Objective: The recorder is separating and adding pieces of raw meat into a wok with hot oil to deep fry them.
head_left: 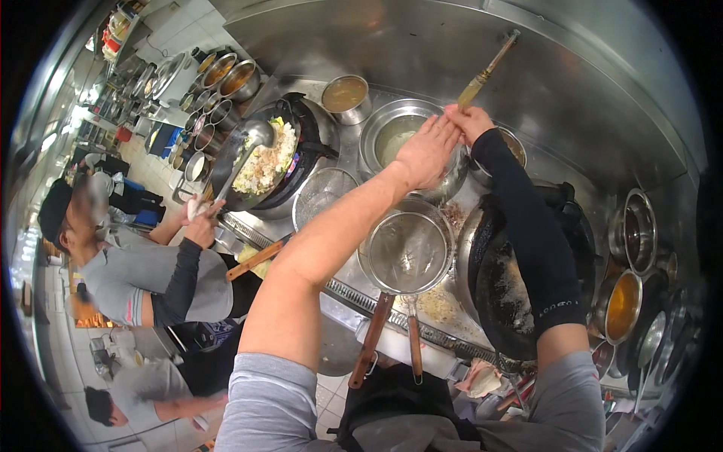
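My left hand (431, 153) reaches over the far part of the stove with its fingers stretched out and nothing in it. Its fingertips meet my right hand (470, 124), whose fingers are partly covered. Just above the right hand ends a slanting tap spout (473, 89), with a yellowish wrapping at its lower end; whether the hand touches it, I cannot tell. Under my hands stands a steel pot (369, 143) of cloudy liquid. Nearer me, a round wire strainer (407, 252) with a wooden handle lies on the counter.
At the left a co-worker (169, 275) holds a ladle (260, 135) in a wok (233, 196) of rice and greens. A blackened wok (501, 286) sits under my right forearm. Bowls of orange liquid (623, 307) and dark sauce (640, 230) stand at the right. Another person (151, 392) is lower left.
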{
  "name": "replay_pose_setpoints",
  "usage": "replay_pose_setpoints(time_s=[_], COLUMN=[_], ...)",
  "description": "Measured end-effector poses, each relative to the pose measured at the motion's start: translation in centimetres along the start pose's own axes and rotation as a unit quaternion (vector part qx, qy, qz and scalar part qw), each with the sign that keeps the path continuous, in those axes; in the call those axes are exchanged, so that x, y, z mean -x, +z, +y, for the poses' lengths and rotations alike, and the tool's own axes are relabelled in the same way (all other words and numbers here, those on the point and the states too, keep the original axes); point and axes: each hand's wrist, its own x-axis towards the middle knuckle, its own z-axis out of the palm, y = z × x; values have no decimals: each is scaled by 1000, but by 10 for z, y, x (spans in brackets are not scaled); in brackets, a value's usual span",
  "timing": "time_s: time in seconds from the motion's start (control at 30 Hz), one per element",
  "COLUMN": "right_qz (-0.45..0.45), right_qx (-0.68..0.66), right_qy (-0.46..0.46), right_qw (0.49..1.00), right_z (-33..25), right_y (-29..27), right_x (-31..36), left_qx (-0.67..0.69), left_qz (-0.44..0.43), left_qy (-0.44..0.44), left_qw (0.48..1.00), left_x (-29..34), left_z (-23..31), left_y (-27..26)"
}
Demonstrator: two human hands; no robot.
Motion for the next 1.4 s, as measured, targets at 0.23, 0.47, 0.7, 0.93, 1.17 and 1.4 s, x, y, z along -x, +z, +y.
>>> replay_pose_setpoints(time_s=[0.23, 0.47, 0.7, 0.93, 1.17, 1.4], right_qz=[30, -98, -1, 38, -14, -82], right_qx=[115, 41, 37, -285, 327, -192], right_qy=[-114, 6, 73, 139, -192, 29], right_qw=[986, 994, 997, 948, 925, 978], right_z=[24, 0, 6, 18, 22, 28], right_y=[-8, -2, 3, 40, 7, -24], right_x=[-21, 6, 3, 7, 9, -12], left_qx=[-14, -78, 14, 251, 414, 826], left_qz=[-6, 32, 57, 17, 160, -45], left_qy=[52, 96, 75, -242, -197, -214], left_qw=[999, 992, 995, 937, 874, 520], left_x=[-6, 10, 5, -29, -50, -52], left_z=[-1, -5, -4, 11, -10, -18], left_y=[-1, 3, 18, 36, 73, 64])
